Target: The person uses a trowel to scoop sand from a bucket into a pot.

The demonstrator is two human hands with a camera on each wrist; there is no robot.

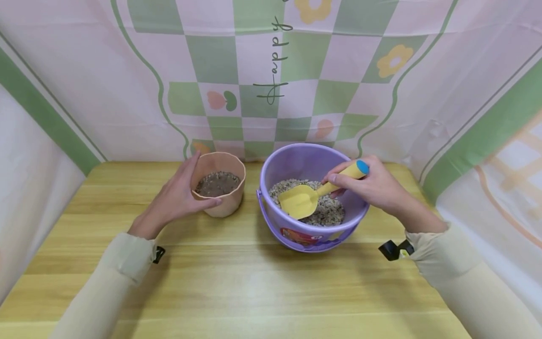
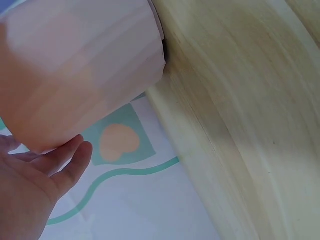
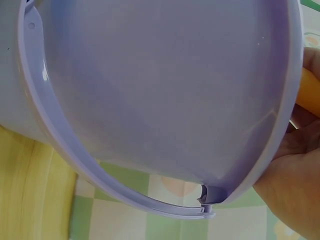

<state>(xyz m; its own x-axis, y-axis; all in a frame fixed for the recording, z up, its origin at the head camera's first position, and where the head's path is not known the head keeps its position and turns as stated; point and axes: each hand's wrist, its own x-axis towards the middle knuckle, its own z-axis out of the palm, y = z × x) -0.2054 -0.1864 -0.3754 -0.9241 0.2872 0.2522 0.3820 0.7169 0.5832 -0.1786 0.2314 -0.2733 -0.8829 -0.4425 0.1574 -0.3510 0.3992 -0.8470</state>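
Currently the right hand [image 1: 374, 185], grip closed, holds a yellow scoop [image 1: 299, 202] over the purple bucket [image 1: 300, 162]; left of the bucket, the left hand [image 1: 179, 192] holds a pink pot [image 1: 226, 205] in a wide grip.

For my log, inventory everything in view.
table: one, yellowish wood, foreground
pot: one, peach, left on table
grains: one layer, brownish, in pot
bucket: one, purple, right of pot
label: one, red, bucket's front
gravel: one heap, speckled beige, in bucket
scoop: one, yellow, blue-ended, over gravel
printed cloth: count unclear, white-green, behind table
sleeves: two, cream, foreground
wrist devices: two, black, beside sleeves
left hand: one, bare, holding pot
right hand: one, bare, holding scoop
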